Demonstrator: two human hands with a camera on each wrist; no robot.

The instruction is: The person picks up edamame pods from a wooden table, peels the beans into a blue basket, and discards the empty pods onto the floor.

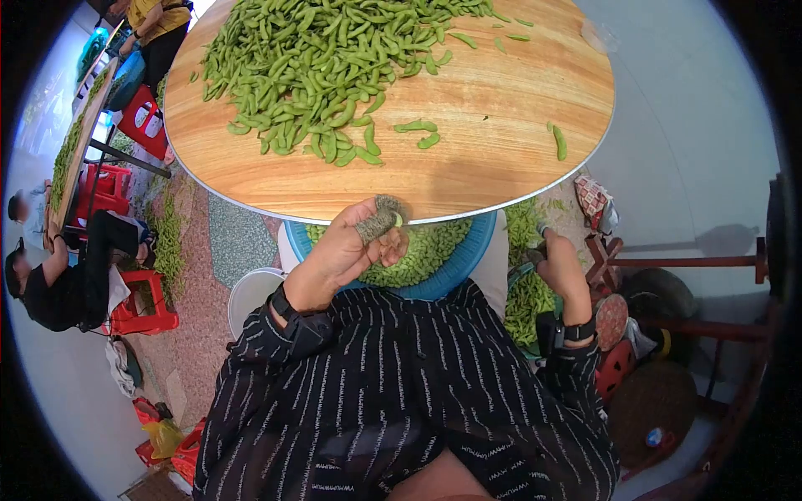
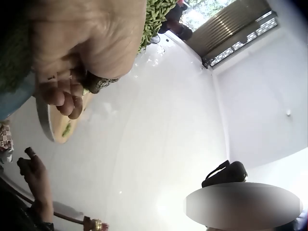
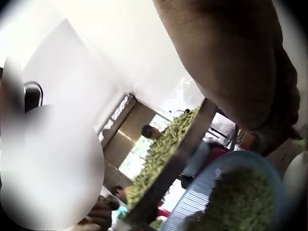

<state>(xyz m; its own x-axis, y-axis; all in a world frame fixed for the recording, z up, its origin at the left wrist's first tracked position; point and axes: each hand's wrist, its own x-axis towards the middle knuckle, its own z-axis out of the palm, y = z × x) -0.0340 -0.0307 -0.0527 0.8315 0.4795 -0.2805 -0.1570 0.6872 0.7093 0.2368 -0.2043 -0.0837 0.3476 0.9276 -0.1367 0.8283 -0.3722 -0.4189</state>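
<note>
In the head view my left hand point(image 1: 342, 246) is at the near edge of the round wooden table point(image 1: 501, 125). Grey-green cloth wraps cover its thumb and forefinger, which pinch a green soybean pod point(image 1: 399, 219), mostly hidden by the fingers. Below, a blue basin point(image 1: 480, 242) holds shelled green beans point(image 1: 430, 259). Off to the right and lower, my right hand point(image 1: 564, 267) hangs over a heap of pods point(image 1: 528, 309) beside the basin, its wrapped fingers loosely bent and nothing visible in them. A large pile of pods point(image 1: 317, 67) covers the table's far left.
A few stray pods point(image 1: 560, 144) lie on the tabletop. On the left stand a white bucket point(image 1: 251, 301) and red stools point(image 1: 142, 309), with seated people at another pod-covered table point(image 1: 75, 142). A wooden rack point(image 1: 685, 262) is at the right.
</note>
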